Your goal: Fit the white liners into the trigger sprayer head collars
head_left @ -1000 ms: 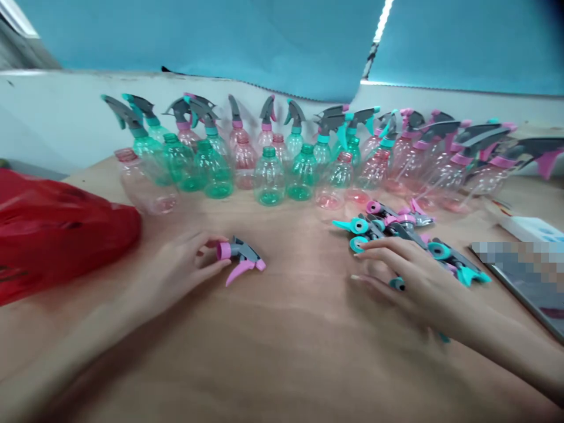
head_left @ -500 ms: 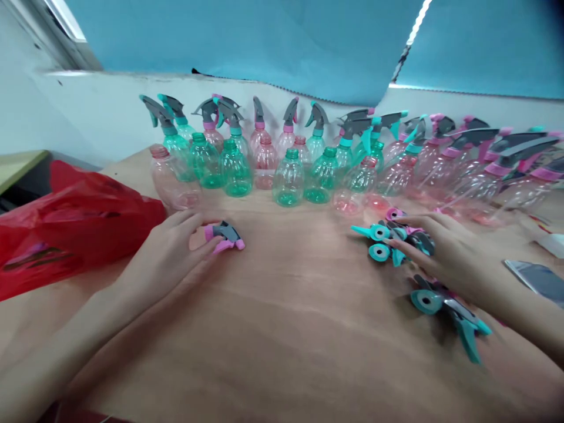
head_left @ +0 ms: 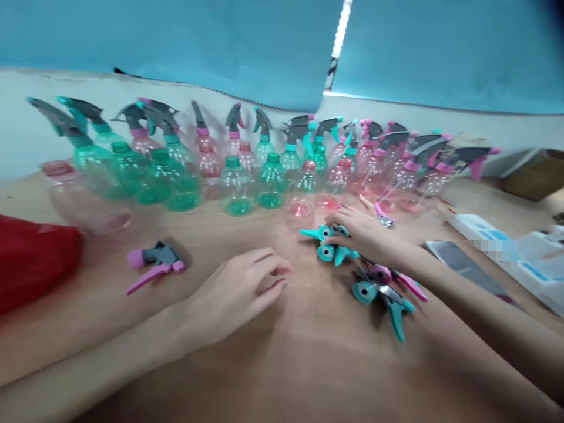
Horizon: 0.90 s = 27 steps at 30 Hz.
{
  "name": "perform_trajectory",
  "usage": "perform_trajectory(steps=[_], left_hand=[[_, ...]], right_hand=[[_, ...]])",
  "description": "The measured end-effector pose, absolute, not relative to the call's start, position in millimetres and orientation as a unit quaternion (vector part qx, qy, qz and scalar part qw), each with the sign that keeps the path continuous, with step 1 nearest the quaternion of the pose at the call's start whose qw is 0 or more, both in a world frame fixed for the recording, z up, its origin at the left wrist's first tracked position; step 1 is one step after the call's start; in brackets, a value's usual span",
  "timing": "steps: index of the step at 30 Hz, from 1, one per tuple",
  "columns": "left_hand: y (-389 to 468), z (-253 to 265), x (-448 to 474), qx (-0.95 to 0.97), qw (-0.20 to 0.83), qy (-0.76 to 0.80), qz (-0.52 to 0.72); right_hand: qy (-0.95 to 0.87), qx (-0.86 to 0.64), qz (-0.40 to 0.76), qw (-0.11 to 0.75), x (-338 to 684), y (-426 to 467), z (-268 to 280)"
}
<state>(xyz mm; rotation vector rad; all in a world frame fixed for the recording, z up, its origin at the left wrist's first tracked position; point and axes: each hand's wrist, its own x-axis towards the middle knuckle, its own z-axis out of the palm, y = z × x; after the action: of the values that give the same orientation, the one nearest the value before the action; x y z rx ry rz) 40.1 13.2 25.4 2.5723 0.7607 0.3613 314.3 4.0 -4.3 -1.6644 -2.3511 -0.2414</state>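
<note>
My left hand hovers over the middle of the table, fingers loosely bent and thumb apart, with nothing visible in it. To its left, a pink-and-grey spray trigger head lies on its side. My right hand reaches into a small pile of teal-and-grey trigger heads, its thumb and fingers closed around one; the palm hides part of the pile. Nearer me, below the right wrist, lie another teal trigger head and a pink one.
Along the wall stand rows of clear green and pink bottles, some open-necked like the green bottle, others topped with triggers. A red plastic bag is at left. A phone and a white compartment box lie at right.
My left hand has let go of the pink trigger head, which now lies on the table, and has moved right. The view has turned right. My right hand stays at the pile.
</note>
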Motion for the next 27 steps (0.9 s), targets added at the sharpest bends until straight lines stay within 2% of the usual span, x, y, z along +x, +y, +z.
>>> perform_trajectory(steps=[9,12,17,22,24,27], left_hand=[[21,25,111,0.842,0.375,0.290,0.258],[11,26,108,0.828,0.408,0.289,0.254],[0,27,90,0.814,0.459,0.295,0.199],[1,25,66,0.810,0.493,0.228,0.220],[3,22,56,0.819,0.482,0.216,0.224],[3,13,45,0.851,0.414,0.227,0.230]], right_hand=[[-0.809,-0.538,-0.102,0.213,293,-51,14],[-0.809,-0.519,-0.072,0.268,284,-65,15],[-0.795,-0.506,0.078,0.325,274,-72,9],[-0.763,-0.464,0.225,0.390,267,-76,13],[-0.737,-0.453,0.299,0.403,263,-78,18],[-0.682,-0.435,0.400,0.430,253,-80,19]])
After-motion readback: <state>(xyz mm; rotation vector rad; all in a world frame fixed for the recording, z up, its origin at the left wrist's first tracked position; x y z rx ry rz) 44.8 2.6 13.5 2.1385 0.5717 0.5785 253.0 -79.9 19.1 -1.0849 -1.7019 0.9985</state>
